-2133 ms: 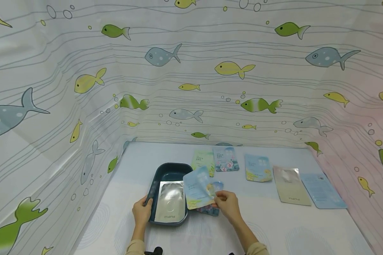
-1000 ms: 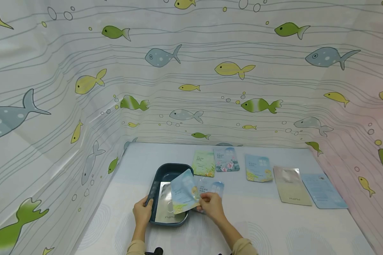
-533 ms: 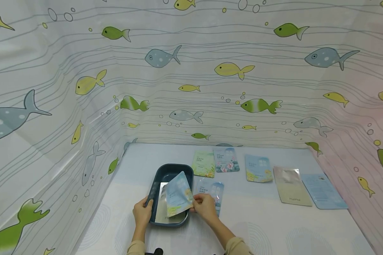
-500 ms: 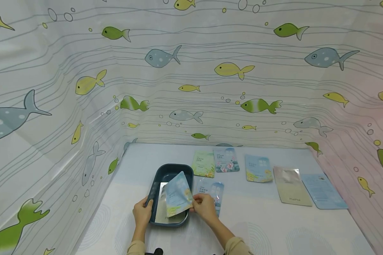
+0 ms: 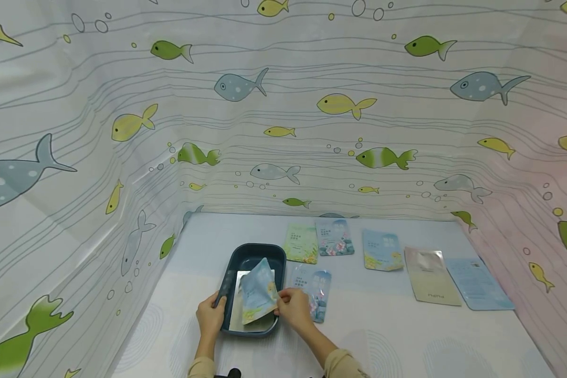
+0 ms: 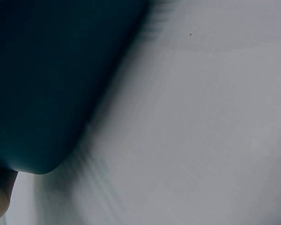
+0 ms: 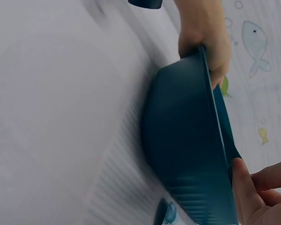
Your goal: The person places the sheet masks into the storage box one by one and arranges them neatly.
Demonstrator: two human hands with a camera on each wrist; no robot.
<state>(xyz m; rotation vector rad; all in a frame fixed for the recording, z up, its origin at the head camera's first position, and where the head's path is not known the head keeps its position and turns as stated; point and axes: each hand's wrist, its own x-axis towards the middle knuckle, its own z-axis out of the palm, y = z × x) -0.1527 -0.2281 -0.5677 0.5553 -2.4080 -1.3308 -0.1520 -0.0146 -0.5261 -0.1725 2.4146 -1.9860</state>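
Note:
A dark teal plastic bin point(image 5: 251, 256) sits on the table; its side fills much of both wrist views. My left hand point(image 5: 210, 315) grips its left rim, thumb over the edge. My right hand point(image 5: 295, 308) pinches the lower right corner of a light blue sheet mask packet point(image 5: 256, 291), which slants over the bin. Under it, a silver packet point(image 5: 234, 317) lies inside the bin, partly covered. In the right wrist view, fingers of my right hand point(image 7: 260, 194) are at the bin's rim. A blue flowered packet point(image 5: 320, 294) lies just beyond my right hand, partly hidden by it.
Behind the bin lie a green packet point(image 5: 301, 243) and a flowered blue packet point(image 5: 334, 238). Farther right are a blue-yellow packet point(image 5: 382, 251), a silver packet point(image 5: 432, 275) and a plain blue packet point(image 5: 480, 283). A fish-printed curtain point(image 5: 312, 105) encloses the table's back and sides.
My right hand has carried the light blue packet leftward from beyond the bin's right rim to over the silver packet, uncovering the flowered packet on the table. My left hand stays on the rim.

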